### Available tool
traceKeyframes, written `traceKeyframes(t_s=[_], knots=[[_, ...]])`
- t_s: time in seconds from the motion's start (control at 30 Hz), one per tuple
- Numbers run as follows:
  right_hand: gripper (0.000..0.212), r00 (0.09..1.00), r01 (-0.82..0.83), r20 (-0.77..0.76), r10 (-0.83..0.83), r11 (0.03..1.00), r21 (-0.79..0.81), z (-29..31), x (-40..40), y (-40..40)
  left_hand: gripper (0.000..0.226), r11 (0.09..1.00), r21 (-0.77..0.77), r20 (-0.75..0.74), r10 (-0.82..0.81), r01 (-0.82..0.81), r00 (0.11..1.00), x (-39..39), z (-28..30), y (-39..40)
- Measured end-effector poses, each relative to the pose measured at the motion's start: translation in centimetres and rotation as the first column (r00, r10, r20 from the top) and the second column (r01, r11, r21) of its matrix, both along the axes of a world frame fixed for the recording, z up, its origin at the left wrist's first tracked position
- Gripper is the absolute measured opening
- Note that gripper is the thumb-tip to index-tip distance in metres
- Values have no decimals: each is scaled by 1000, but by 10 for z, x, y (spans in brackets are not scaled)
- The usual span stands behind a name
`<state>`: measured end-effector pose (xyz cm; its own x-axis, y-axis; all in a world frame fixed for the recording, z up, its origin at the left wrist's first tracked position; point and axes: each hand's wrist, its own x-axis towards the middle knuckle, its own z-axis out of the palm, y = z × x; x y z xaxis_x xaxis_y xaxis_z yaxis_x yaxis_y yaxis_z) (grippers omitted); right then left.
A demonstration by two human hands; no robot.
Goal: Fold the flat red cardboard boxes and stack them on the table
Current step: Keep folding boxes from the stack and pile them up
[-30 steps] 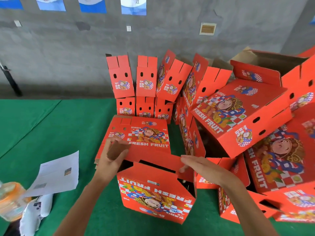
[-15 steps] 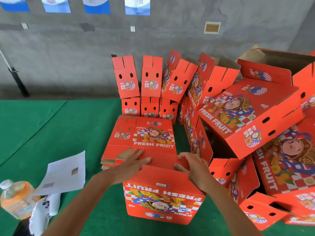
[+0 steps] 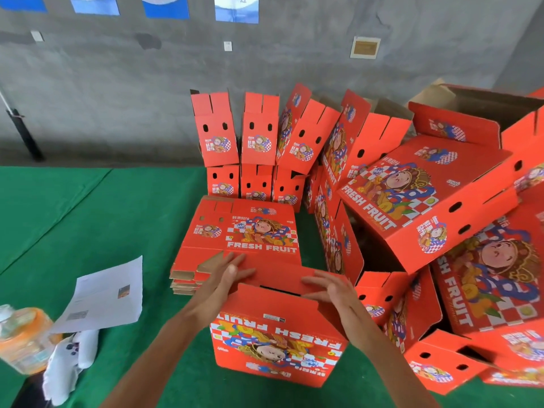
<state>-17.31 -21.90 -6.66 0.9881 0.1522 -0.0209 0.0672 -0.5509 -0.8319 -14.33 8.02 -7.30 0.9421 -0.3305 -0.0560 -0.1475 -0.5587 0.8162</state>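
A sheet of paper lies left on the green table. Left hand and right hand, fingers straight, press flaps of the red box at near centre; folded boxes pile right.

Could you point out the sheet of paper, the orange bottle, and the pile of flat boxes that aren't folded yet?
sheet of paper (image 3: 106,295): head view, middle of the white page.
orange bottle (image 3: 25,338): head view, its orange body.
pile of flat boxes (image 3: 244,228): head view, printed face of the top sheet.
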Motion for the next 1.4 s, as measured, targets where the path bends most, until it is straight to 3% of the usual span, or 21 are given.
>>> traceKeyframes(t_s=[0.07, 0.1, 0.17, 0.23, 0.3, 0.33, 0.4, 0.47, 0.57, 0.6, 0.7, 0.8, 0.9, 1.0, 1.07, 1.13, 1.17, 1.23, 1.3, 1.4], knots=[[24, 990, -95, 89, 111, 982, -163, -11, -3, -10, 86, 999, -47, 0, -3, 3, 1000, -6, 2, 2], [36, 983, -83, 149, 111, 979, -186, -13, -11, -12, 85, 998, -66, 15, -12, 12, 1000, -8, 0, 2], [55, 980, -100, 162, 117, 989, -109, -17, -19, -17, 83, 993, -115, 21, 5, -3, 1000, -8, -3, 1], [32, 991, -81, 96, 93, 990, -115, -14, -11, -16, 75, 984, -157, 13, 91, -88, 996, -10, 0, -4], [36, 995, -83, -68, 71, 979, -188, -5, 1, -8, 70, 964, -191, 12, 192, -186, 981, -9, 0, -12], [39, 995, -82, -80, 66, 971, -224, -4, 2, -7, 71, 967, -155, 44, 210, -201, 977, -7, -1, -16], [34, 994, -46, 85, 67, 973, -226, -15, -6, -13, 67, 986, 32, 208, 153, -163, 966, -3, -6, -21], [56, 978, -32, 196, 74, 977, -211, -19, -22, -13, 64, 982, 138, 244, 94, -131, 965, 3, -11, -19], [97, 992, 47, 120, -31, 990, -136, -17, -28, -10, 85, 975, 188, 86, 103, -118, 991, 14, -10, -12], [96, 994, 39, 108, -22, 987, -158, -16, -27, -9, 93, 971, 214, 33, 104, -109, 994, 17, -8, -12], [47, 979, 6, 192, 62, 943, -332, -21, -23, -7, 108, 968, 241, -93, 92, -67, 991, 28, -3, -16], [39, 976, -34, 187, 115, 921, -389, -22, -21, -8, 122, 954, 295, -157, 105, -55, 982, 31, -2, -17], [40, 972, -81, 140, 190, 827, -556, -22, -19, -8, 135, 882, 454, -78, 179, -125, 981, 24, -4, -28], [36, 976, -70, 129, 178, 807, -587, -24, -19, -6, 140, 819, 524, 92, 220, -235, 971, 17, -9, -40], [24, 976, -27, 179, 128, 876, -482, -23, -16, -6, 134, 835, 498, 164, 173, -233, 971, 18, -10, -38], [15, 969, 73, 243, -37, 987, -143, -22, -16, -4, 124, 859, 475, 174, 121, -191, 977, 20, -9, -32], [20, 957, 152, 244, -157, 988, 38, -21, -17, -2, 121, 860, 480, 173, 100, -172, 980, 23, -8, -29], [33, 892, 360, 182, -414, 894, 267, -21, -18, 3, 119, 854, 501, 143, 78, -141, 987, 26, -4, -25], [48, 820, 521, 65, -569, 789, 326, -26, -16, 4, 122, 845, 521, 117, 72, -123, 990, 28, -1, -23], [55, 765, 639, -399, -505, 674, 370, -35, -11, -5, 125, 813, 573, 125, 39, -105, 991, 25, -1, -18]])
